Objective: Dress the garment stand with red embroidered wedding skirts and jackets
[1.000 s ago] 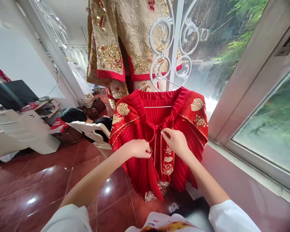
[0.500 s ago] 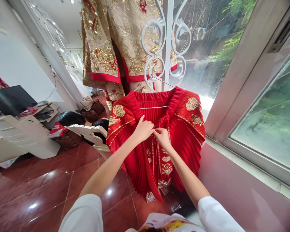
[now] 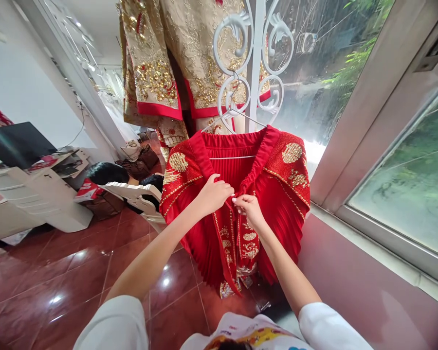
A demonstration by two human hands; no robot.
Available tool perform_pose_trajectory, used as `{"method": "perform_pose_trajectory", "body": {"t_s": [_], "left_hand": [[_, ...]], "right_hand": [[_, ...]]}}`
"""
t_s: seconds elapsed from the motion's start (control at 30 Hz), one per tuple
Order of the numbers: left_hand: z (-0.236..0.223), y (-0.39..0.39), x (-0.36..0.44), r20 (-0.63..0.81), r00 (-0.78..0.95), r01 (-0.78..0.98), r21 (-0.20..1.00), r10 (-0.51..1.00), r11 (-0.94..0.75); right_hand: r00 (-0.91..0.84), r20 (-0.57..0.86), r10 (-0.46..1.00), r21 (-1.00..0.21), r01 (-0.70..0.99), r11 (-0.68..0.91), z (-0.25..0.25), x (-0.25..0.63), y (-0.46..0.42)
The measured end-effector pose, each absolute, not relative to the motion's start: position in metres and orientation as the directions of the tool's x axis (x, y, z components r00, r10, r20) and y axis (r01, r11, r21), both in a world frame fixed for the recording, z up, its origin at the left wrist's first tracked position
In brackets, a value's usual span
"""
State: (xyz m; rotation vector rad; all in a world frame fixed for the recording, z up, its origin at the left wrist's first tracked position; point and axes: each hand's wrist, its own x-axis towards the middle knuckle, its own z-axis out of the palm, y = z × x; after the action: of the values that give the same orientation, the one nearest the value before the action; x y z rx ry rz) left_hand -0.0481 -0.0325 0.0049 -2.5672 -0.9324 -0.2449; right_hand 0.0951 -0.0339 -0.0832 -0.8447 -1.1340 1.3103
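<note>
A red pleated garment point(image 3: 277, 194) with gold embroidery hangs on a white hanger point(image 3: 237, 116) from a white scrolled metal stand point(image 3: 253, 63). My left hand point(image 3: 213, 194) and my right hand point(image 3: 248, 209) meet at the garment's front opening just below the collar. Both are closed, pinching the red fabric edges or a tie there; what exactly sits between the fingers is hidden. Behind the red piece hangs a gold embroidered garment point(image 3: 175, 58) with red trim.
A window with a grey frame point(image 3: 387, 146) runs along the right above a pink wall ledge. A person's dark hair point(image 3: 107, 172) shows by a white chair point(image 3: 136, 192) at the left. White furniture point(image 3: 29, 199) and a dark screen point(image 3: 16, 143) stand on glossy red tiles point(image 3: 76, 272).
Both hands rose from lower on the front panel to the neckline and came together there. The view shifted slightly.
</note>
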Motion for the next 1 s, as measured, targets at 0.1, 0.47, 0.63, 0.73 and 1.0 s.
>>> {"method": "perform_pose_trajectory", "body": {"t_s": [0.1, 0.47, 0.63, 0.73, 1.0], "left_hand": [[0.012, -0.037, -0.051, 0.353, 0.761, 0.649, -0.385, 0.545, -0.657], [0.028, -0.03, -0.075, 0.574, 0.453, 0.849, -0.045, 0.682, -0.526], [0.032, -0.006, -0.042, 0.851, -0.066, 0.958, 0.2, 0.521, -0.205], [0.028, 0.004, -0.049, 0.784, -0.226, 0.955, 0.296, 0.579, -0.028], [0.052, -0.005, -0.113, 0.628, -0.071, 0.992, 0.128, 0.775, -0.013]], "right_hand": [[-0.09, 0.09, 0.992, -0.979, -0.193, 0.072, -0.11, 0.087, -0.04], [0.258, 0.341, 0.904, -0.8, 0.584, 0.135, -0.089, 0.143, -0.077], [0.44, 0.757, 0.483, -0.568, 0.809, 0.152, 0.013, 0.135, -0.013], [0.506, 0.706, 0.495, -0.605, 0.795, 0.05, 0.02, 0.136, 0.024], [0.475, 0.678, 0.561, -0.638, 0.76, 0.127, 0.02, 0.194, 0.04]]}}
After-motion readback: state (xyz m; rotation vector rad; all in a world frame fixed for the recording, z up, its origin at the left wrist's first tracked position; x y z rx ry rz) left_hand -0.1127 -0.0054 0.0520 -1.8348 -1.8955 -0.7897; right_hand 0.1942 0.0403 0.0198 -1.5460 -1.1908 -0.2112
